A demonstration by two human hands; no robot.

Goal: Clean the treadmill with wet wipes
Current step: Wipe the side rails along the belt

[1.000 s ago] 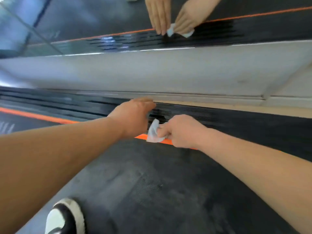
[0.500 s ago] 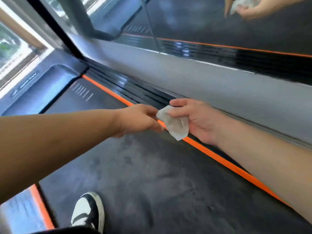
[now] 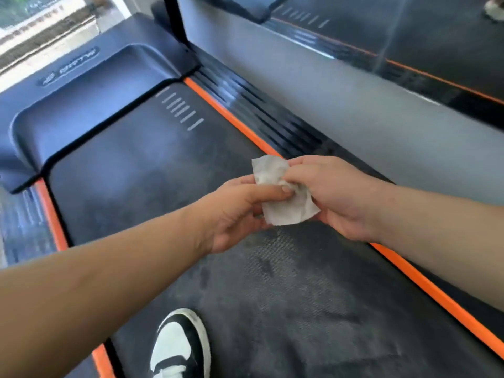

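Observation:
A crumpled white wet wipe [image 3: 283, 195] hangs in the air above the treadmill's dark belt [image 3: 141, 170]. My left hand [image 3: 237, 211] pinches it from the left with thumb and fingers. From the right, my right hand [image 3: 335, 192] pinches the same wipe. Both hands meet over the belt, close to the orange stripe [image 3: 234, 121] and the ribbed black side rail [image 3: 261, 113] on the right.
The treadmill's black front cover [image 3: 90, 77] lies at the upper left. A grey ledge [image 3: 368, 110] and a mirror [image 3: 409, 31] run along the right. My black-and-white shoe [image 3: 180, 347] stands on the belt at the bottom. A second orange stripe [image 3: 51, 219] edges the belt's left side.
Both hands left the right side rail and rose over the belt. My left hand has taken hold of the wipe too. The view swung left toward the treadmill's front.

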